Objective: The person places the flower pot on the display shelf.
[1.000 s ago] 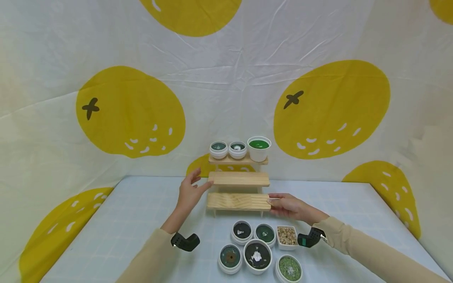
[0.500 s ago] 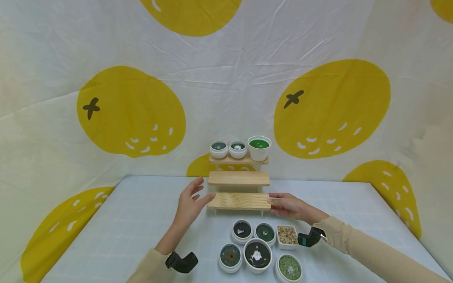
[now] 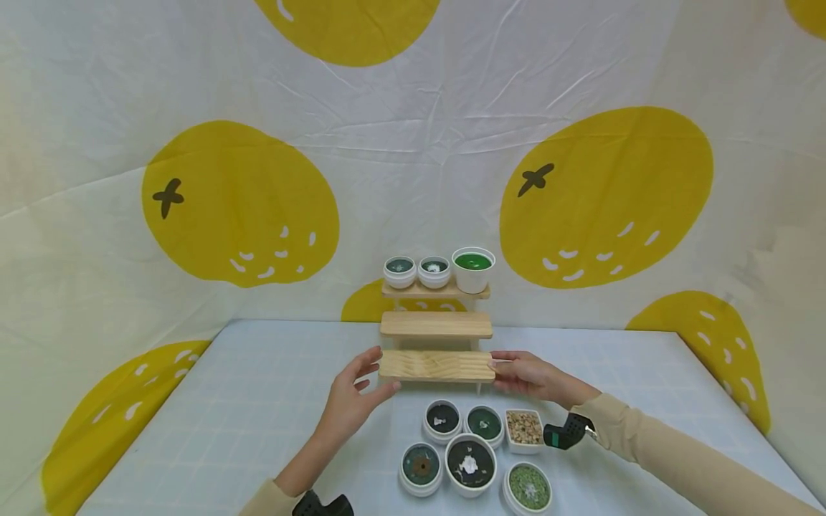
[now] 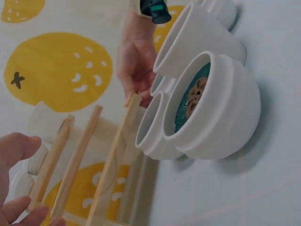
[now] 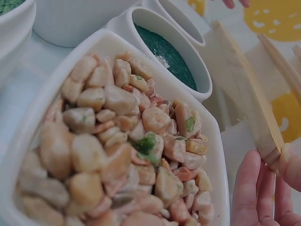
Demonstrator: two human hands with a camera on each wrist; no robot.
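Observation:
A three-step wooden display stand stands mid-table, with a lowest board (image 3: 435, 367), a middle board (image 3: 435, 325) and a top board (image 3: 416, 292). At the lowest board's right end my right hand (image 3: 532, 378) pinches the edge, thumb above and fingers beneath, as the right wrist view also shows. My left hand (image 3: 351, 405) is beside that board's left end, thumb and fingers spread apart; whether it touches the wood I cannot tell. Two small white pots (image 3: 400, 273) and a taller white cup (image 3: 473, 271) with a green surface occupy the top board.
In front of the stand several white pots cluster: a large dark-filled pot (image 3: 470, 466), a teal-filled pot (image 3: 421, 469), a green-filled pot (image 3: 528, 489) and a square dish of pebbles (image 3: 524, 430). A fruit-print cloth (image 3: 413, 143) hangs behind the pale checked table (image 3: 258, 387).
My left hand has come down and toward me, from beside the middle board to the lowest board's left end. The right hand keeps its grip in place.

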